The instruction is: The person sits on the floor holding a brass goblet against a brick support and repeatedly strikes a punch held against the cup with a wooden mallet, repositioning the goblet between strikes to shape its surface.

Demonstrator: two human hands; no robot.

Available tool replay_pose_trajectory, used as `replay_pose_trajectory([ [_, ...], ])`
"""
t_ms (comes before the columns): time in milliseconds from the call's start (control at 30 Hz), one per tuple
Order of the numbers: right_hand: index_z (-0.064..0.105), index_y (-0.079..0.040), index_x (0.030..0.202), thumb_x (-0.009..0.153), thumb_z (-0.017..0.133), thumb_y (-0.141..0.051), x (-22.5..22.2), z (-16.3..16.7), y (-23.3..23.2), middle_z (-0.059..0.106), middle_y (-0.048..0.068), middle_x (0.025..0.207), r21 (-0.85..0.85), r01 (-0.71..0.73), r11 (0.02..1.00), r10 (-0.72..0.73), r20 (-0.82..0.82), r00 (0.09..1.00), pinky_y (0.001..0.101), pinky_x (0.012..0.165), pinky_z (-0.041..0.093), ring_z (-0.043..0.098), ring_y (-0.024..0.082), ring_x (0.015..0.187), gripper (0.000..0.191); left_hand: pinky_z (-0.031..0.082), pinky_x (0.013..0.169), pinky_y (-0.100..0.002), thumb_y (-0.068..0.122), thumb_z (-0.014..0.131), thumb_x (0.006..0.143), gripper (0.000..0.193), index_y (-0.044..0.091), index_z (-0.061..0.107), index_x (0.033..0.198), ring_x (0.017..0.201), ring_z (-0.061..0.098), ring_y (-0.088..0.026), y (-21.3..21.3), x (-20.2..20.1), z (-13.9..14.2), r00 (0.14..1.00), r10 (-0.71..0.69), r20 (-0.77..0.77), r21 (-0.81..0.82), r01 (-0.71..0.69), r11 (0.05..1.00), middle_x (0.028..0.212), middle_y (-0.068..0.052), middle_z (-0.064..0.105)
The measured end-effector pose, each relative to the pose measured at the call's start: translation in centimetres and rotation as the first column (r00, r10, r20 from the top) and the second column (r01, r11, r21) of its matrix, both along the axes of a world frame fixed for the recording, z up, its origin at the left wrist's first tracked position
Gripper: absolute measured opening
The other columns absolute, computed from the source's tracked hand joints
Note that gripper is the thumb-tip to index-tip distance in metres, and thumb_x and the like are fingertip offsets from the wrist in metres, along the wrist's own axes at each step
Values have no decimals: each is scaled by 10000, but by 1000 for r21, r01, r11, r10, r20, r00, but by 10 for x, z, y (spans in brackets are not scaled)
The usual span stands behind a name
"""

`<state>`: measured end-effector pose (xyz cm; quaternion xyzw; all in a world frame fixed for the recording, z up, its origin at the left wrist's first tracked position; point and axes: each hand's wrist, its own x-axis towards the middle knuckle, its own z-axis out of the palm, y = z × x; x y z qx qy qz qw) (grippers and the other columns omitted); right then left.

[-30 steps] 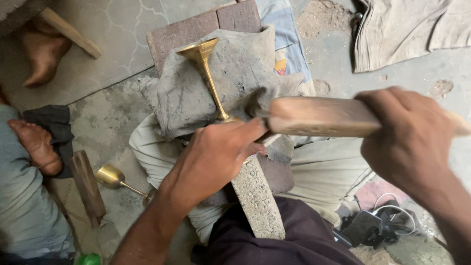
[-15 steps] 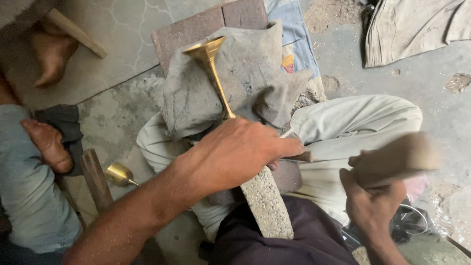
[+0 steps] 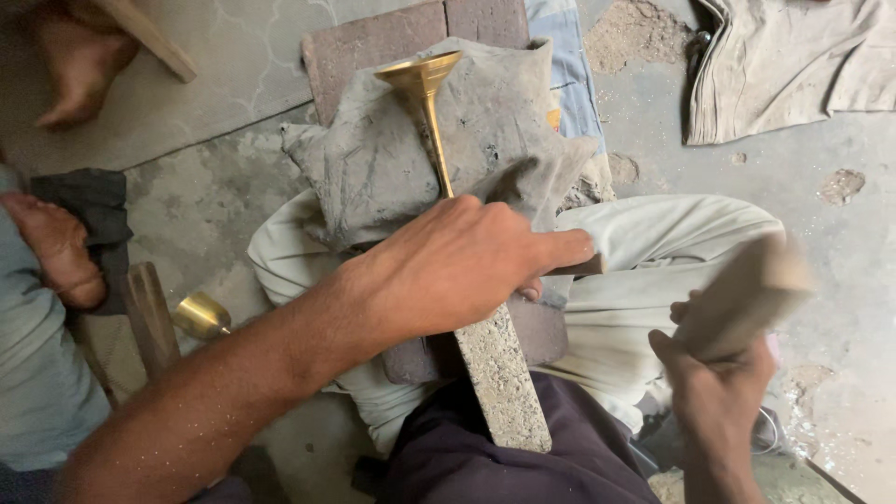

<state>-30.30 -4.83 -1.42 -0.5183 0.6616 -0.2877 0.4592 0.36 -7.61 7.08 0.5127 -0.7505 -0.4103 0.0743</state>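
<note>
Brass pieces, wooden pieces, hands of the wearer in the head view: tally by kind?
Brass pieces: 2, the trumpet-shaped stem under the left hand, and a second brass piece on the floor.
Wooden pieces: 3, the mallet in the right hand, a stick, a plank.
Hands: 2.
Total: 7.

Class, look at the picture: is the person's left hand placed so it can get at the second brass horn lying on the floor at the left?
Probably not as things stand. The left hand is clamped over the brass horn on the grey cloth. The second brass horn lies apart beside a wooden stick; nothing blocks it, but the hand must let go first.
</note>
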Motion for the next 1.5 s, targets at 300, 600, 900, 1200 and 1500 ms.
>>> replay_pose_trajectory([
  [300,603,64,1251,893,743,72,9,9,-16,717,177,1097,-271,-266,925,169,-332,928,369,876,598,727,264,1034,385,625,548,-357,17,540,955,400,178,606,1315,693,769,-216,9,3,-7,995,35,-98,-137,-49,989,766,-90,744],
  [600,662,15,1128,829,721,55,41,89,-69,732,174,944,-303,-688,659,281,-749,599,374,754,572,725,303,846,307,585,525,-344,103,717,964,236,118,654,1191,651,711,-199,45,11,-17,954,243,-179,-273,-285,919,727,-93,669],
  [900,636,90,1171,1047,701,18,59,126,-95,693,230,986,-340,-763,550,379,-712,591,359,772,570,722,323,884,158,651,680,-270,180,701,1012,220,81,569,1157,926,784,-147,79,7,-35,557,522,-646,-185,-778,601,970,-54,727],
  [1200,527,82,1287,848,694,35,96,147,-128,671,236,1001,-128,-743,657,547,-598,586,373,728,597,716,287,896,472,573,599,-295,224,744,985,336,73,612,1255,732,726,-124,83,5,-55,664,522,-536,-290,-725,624,910,-41,721],
  [1500,721,26,1065,789,730,117,133,178,-115,718,202,921,-189,-956,224,339,-905,258,430,702,580,719,335,809,291,632,627,-267,275,698,1034,254,115,625,1216,809,748,-156,89,-6,-65,666,514,-540,-408,-742,532,1028,-89,724],
])
